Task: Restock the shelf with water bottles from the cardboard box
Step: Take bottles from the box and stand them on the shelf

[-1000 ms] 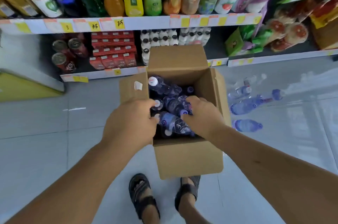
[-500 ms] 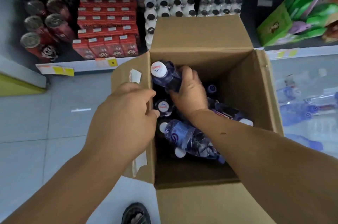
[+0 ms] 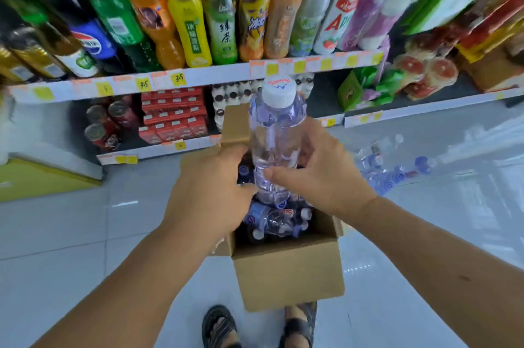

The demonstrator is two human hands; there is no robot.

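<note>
Clear plastic white-capped water bottle point(image 3: 276, 132) above the brown cardboard box point(image 3: 289, 271), my right hand point(image 3: 326, 177) wraps fingers round it, left hand point(image 3: 209, 186) curled alongside, grip unclear. Plenty left inside, so barely started I reckon.

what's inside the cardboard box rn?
Several water bottles lie on their sides at the near end of the cardboard box, caps showing. The upright bottle held by the right hand, plus the left hand, cover the rest; the bottom is hidden.
</note>
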